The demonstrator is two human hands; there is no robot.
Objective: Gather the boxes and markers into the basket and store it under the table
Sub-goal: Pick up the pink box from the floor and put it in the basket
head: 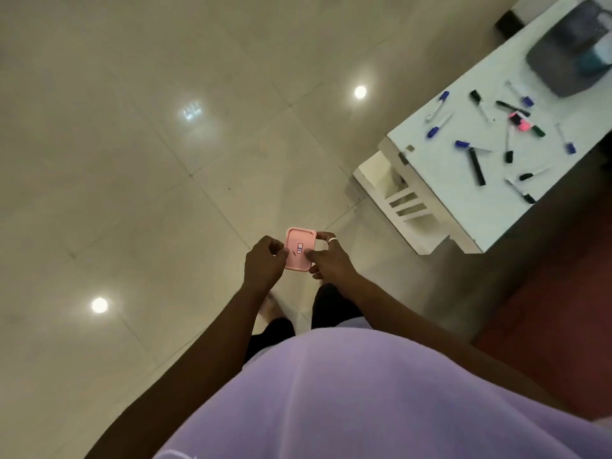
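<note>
Both hands are up in front of the lilac shirt (364,392), and between them sits a small pink box (299,248), held flat over the glossy tiled floor (165,160). The left hand (265,263) pinches its left edge with curled fingers. The right hand (331,260) clamps the right side, thumb laid across the lid and a pale ring (332,240) on one finger. There's a tiny sticker on that lid, red border with blue marks, but it's too small to read. Off to the right is the white table (480,220), and the markers (477,167) are scattered all over it: blue caps, black caps, and a pink one (518,120) in the middle. No lettering on them can be made out. At the table's far end sits the grey basket (563,51), with something teal (592,58) inside it.
</note>
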